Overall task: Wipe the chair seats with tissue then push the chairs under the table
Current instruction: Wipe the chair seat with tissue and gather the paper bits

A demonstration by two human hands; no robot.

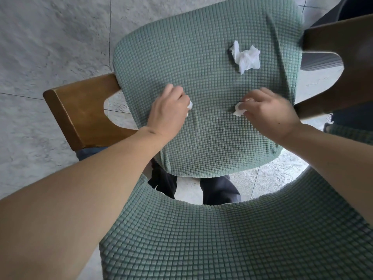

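I look down over the green-covered backrest [232, 239] of a chair onto its green checked seat [201, 77]. My left hand [168, 112] rests on the seat's left part, fingers closed around a small white tissue wad [189, 105] that peeks out at the fingertips. My right hand [266, 110] is on the seat's right part and pinches another white tissue piece [239, 110] against the fabric. A third, crumpled tissue [246, 57] lies loose on the far right part of the seat, apart from both hands.
Wooden armrests flank the seat, one at the left [80, 110] and one at the right [339, 63]. Grey stone floor tiles [50, 47] surround the chair. My dark trouser legs [218, 190] show between seat and backrest. A dark object sits at the top right corner.
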